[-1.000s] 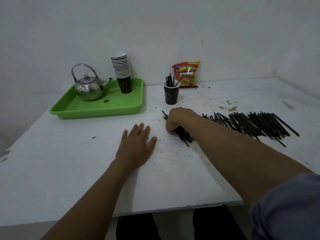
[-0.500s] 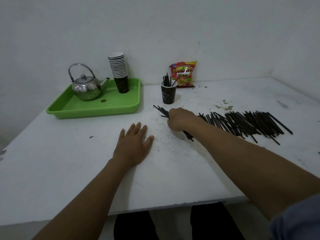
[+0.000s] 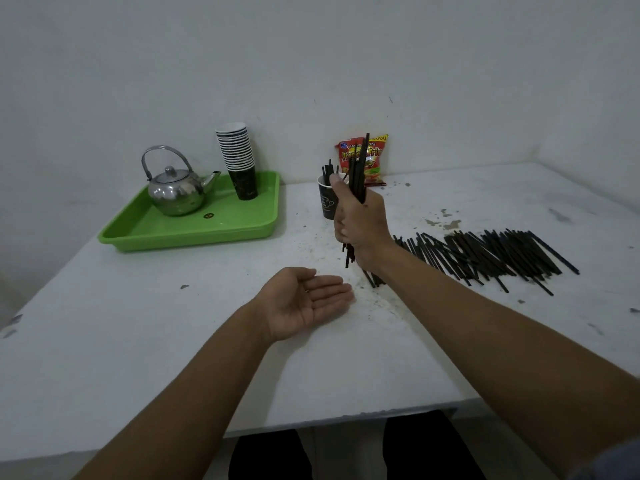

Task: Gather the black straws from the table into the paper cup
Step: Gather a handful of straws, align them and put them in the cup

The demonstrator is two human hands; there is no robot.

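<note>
the left hand (image 3: 304,301) lies palm up on the table (image 3: 138,341), fingers loosely spread, holding nothing, below and a little left of the other hand. the right hand (image 3: 360,220) is raised above the table and closed in a fist around a bundle of black straws (image 3: 358,168), their long axis near upright, tips sticking out above the fist and lower ends hanging below it. the paper cup (image 3: 325,202) stands just behind and left of this fist, partly hidden by it, with a few straws already upright inside. so the right hand is much the nearer one, and the move looks like a short carry back and left, then lowering the ends into the rim. to the right of the fist, the loose straws (image 3: 485,254) lie in a wide row on the table.
</note>
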